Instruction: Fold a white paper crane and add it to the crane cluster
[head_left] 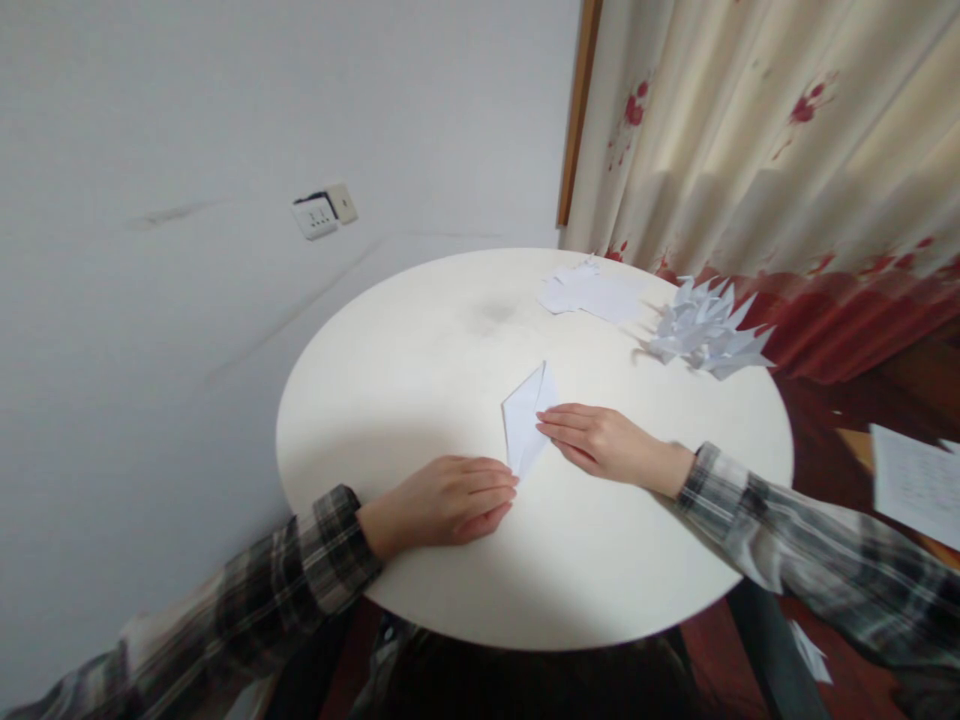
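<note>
A white sheet folded into a kite shape, the folded paper (523, 420), lies on the round table in front of me. Its long point faces away, and a fold line runs down its length. My left hand (450, 498) has its fingers closed together at the near tip of the paper. At the paper's right edge, the fingers of my right hand (600, 440) are pressed together on it, covering part of that side. Both thumbs are mostly hidden beneath the fingers.
Several folded paper cranes (705, 325) cluster at the right rim of the white table (360, 380). Loose white paper (600, 293) lies at the back. Beyond stand a wall with a socket (315, 216) and a curtain (750, 150). Written sheets (915, 480) rest off to the right.
</note>
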